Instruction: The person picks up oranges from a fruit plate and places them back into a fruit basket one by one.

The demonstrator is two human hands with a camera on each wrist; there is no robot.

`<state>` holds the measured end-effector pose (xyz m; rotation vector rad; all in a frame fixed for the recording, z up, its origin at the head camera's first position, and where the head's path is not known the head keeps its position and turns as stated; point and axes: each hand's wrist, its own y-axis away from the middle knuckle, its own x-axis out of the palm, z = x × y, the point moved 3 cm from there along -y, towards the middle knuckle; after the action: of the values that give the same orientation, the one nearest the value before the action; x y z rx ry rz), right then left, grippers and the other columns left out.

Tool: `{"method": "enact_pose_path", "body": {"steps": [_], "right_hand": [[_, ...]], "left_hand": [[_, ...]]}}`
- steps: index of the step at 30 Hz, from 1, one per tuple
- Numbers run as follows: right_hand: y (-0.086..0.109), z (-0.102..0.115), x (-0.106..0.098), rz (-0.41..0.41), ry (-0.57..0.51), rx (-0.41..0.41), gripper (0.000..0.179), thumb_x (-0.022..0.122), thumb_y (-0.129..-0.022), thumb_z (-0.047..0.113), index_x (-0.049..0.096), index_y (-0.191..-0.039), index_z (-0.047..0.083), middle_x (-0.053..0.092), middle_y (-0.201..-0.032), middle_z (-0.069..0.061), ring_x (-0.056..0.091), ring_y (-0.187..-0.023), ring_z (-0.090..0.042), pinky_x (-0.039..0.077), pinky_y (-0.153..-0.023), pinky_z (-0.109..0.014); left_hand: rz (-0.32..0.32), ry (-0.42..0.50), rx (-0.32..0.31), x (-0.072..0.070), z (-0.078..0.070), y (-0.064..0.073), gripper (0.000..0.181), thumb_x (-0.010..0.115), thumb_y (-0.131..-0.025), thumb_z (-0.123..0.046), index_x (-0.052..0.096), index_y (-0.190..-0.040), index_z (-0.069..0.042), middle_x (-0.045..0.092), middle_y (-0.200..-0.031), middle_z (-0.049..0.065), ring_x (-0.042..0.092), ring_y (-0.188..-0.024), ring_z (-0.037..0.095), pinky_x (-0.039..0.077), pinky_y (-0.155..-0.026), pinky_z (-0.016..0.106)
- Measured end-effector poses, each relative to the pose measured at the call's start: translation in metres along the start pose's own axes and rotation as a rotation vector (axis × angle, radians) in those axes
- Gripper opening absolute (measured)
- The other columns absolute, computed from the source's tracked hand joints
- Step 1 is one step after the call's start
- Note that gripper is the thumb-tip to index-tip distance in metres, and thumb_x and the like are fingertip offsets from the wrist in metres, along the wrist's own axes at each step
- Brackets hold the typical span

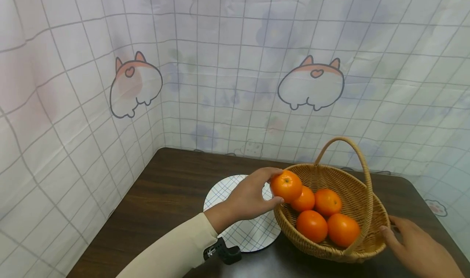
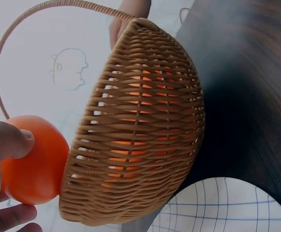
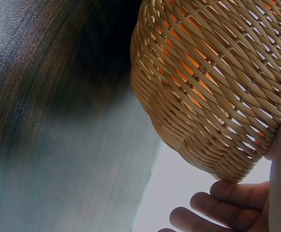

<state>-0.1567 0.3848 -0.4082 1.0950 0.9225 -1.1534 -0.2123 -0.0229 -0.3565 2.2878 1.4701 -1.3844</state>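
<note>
My left hand (image 1: 253, 196) grips an orange (image 1: 286, 187) between thumb and fingers at the left rim of a wicker basket (image 1: 354, 190). In the left wrist view this orange (image 2: 38, 166) is at the basket's rim, the thumb across its side. Several other oranges (image 1: 328, 202) lie inside the basket, partly seen through the weave in both wrist views. At the basket's right end, my right hand (image 1: 422, 245) holds the rim, thumb on the inner side and fingers outside. The right wrist view shows its fingers (image 3: 232, 205) against the outer weave (image 3: 213, 92).
A round white plate (image 1: 253, 233) with a blue grid pattern lies left of the basket, partly under my left forearm. The tall basket handle (image 1: 368, 188) arches over the basket. Dark wooden table (image 1: 158, 192) extends leftward; grid-patterned cloth (image 1: 227, 78) hangs behind and at the sides.
</note>
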Motion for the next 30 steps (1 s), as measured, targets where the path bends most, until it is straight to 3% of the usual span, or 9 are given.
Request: {"method": "enact_pose_path", "body": {"steps": [4, 11, 17, 25, 30], "right_hand": [[0.000, 0.001, 0.000, 0.008, -0.002, 0.006, 0.085, 0.035, -0.106, 0.061, 0.049, -0.133, -0.019, 0.051, -0.126, -0.044, 0.053, -0.109, -0.062, 0.050, -0.075, -0.067], [0.001, 0.002, -0.001, 0.007, -0.006, 0.004, 0.085, 0.034, -0.106, 0.061, 0.049, -0.134, -0.018, 0.051, -0.127, -0.044, 0.053, -0.109, -0.062, 0.050, -0.075, -0.067], [-0.001, 0.002, 0.000, 0.034, -0.005, 0.022, 0.090, 0.033, -0.104, 0.065, 0.047, -0.134, -0.019, 0.048, -0.127, -0.046, 0.053, -0.108, -0.063, 0.051, -0.075, -0.066], [-0.002, 0.004, -0.001, 0.014, 0.006, -0.004, 0.085, 0.035, -0.106, 0.059, 0.048, -0.133, -0.020, 0.049, -0.126, -0.046, 0.053, -0.108, -0.063, 0.051, -0.075, -0.067], [0.000, 0.004, 0.000, -0.004, -0.003, -0.027, 0.082, 0.034, -0.108, 0.057, 0.048, -0.133, -0.020, 0.049, -0.126, -0.046, 0.054, -0.107, -0.062, 0.051, -0.074, -0.066]], "left_hand": [[0.017, -0.021, 0.015, 0.006, -0.002, -0.002, 0.062, 0.079, -0.092, -0.030, 0.051, -0.146, -0.014, 0.052, -0.148, -0.002, 0.055, -0.123, 0.011, 0.046, -0.104, 0.027], [0.024, -0.046, 0.030, 0.010, -0.005, -0.002, 0.039, 0.068, -0.099, -0.026, 0.061, -0.135, -0.012, 0.055, -0.146, 0.002, 0.053, -0.131, 0.014, 0.043, -0.109, 0.030], [0.034, -0.062, 0.012, 0.011, -0.001, 0.001, 0.038, 0.066, -0.100, -0.028, 0.062, -0.134, -0.013, 0.056, -0.144, 0.001, 0.050, -0.135, 0.014, 0.041, -0.112, 0.033], [0.019, -0.084, -0.023, 0.003, 0.009, 0.013, 0.036, 0.064, -0.102, -0.029, 0.062, -0.135, -0.013, 0.056, -0.145, -0.001, 0.051, -0.135, 0.014, 0.043, -0.111, 0.036], [0.014, -0.119, -0.102, -0.009, 0.019, 0.028, 0.038, 0.063, -0.103, -0.032, 0.060, -0.137, -0.017, 0.055, -0.147, -0.001, 0.050, -0.136, 0.016, 0.043, -0.111, 0.039]]}}
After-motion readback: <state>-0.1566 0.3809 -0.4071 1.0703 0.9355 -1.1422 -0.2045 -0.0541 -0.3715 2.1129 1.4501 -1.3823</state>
